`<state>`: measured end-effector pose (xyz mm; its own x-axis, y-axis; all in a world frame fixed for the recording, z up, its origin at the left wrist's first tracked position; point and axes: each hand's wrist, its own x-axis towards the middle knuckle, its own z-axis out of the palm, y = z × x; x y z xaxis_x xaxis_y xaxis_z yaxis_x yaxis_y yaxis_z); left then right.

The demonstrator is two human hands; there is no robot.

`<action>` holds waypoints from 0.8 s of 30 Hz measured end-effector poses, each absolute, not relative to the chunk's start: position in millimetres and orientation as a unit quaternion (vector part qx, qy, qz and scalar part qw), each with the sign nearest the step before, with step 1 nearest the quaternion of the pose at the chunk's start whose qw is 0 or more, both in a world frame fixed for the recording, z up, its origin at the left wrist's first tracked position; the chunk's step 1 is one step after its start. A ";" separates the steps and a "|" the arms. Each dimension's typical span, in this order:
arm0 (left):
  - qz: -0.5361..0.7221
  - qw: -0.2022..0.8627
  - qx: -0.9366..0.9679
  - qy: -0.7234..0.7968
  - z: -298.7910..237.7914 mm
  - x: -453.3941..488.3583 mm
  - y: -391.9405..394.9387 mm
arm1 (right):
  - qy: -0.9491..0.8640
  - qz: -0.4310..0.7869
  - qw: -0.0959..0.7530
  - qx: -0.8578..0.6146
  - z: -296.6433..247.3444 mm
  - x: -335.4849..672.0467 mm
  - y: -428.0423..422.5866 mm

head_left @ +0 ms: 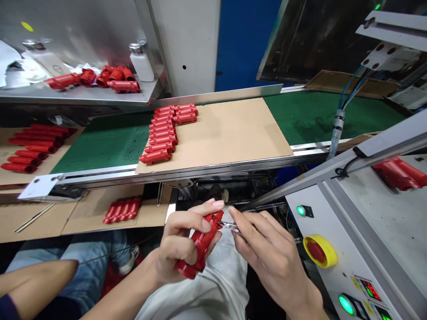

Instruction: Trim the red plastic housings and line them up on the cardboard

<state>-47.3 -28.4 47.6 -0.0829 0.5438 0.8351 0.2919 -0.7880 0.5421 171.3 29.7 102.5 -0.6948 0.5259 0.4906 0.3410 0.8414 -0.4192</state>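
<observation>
From the head view, the left hand (182,242) sits at 7 o'clock from the frame's centre, closed firmly around a red plastic part (201,244), which angles from 7 o'clock toward 1 o'clock. The right hand (271,255), at 5 o'clock, is half closed, its thumb and fingers pinching small metal snips (228,226) whose tips reach the upper end of the part. Work on this one piece is under way, but how much of it is done cannot be told from here. At 12 o'clock, a cardboard sheet (230,133) lies on a green conveyor belt (106,142), with a double column of red parts (162,131) lined up toward its left side. More rows of red parts (31,146) lie on a cardboard tray (50,171) at 9 o'clock, and a short batch (122,210) sits at 8 o'clock. A loose cluster (113,75) rests on a steel shelf (80,95) at 10 o'clock, and others (396,173) lie on the machine top at 3 o'clock. A red stop button (316,251) in a yellow collar sits at 4 o'clock, and a co-worker's forearm (33,284) enters at 8 o'clock, apart from the hands.
</observation>
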 end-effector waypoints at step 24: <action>0.681 0.119 0.645 0.325 59.2 -41.3 -30.4 | -0.886 0.197 0.342 -0.241 106.9 169.0 32.6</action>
